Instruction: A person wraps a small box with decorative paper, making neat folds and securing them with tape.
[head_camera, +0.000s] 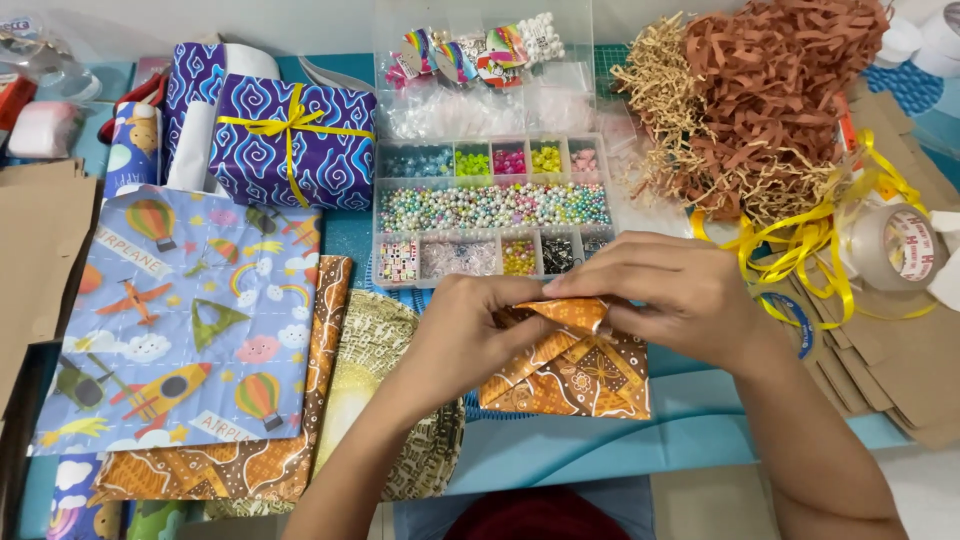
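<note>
Both pinching the top flap of the orange patterned parcel (566, 362), just in front of the clear bead organiser (492, 212): left hand (462, 335) bracing the fold, right hand (668, 296) pressing the paper down flat.

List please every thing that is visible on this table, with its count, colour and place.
wrapped package: one, orange-brown batik paper, centre, under both hands
bead organiser box: one, clear, many-coloured beads, behind the hands
gift box: one, purple-white with yellow ribbon bow, back left
wrapping paper sheet: one, light blue with planes and balloons, left
shredded paper filler: one heap, brown and tan, back right
curling ribbon: one tangle, yellow, right
tape roll: one, clear, far right
left hand: pinching the package's top fold
right hand: pinching the same fold
</note>
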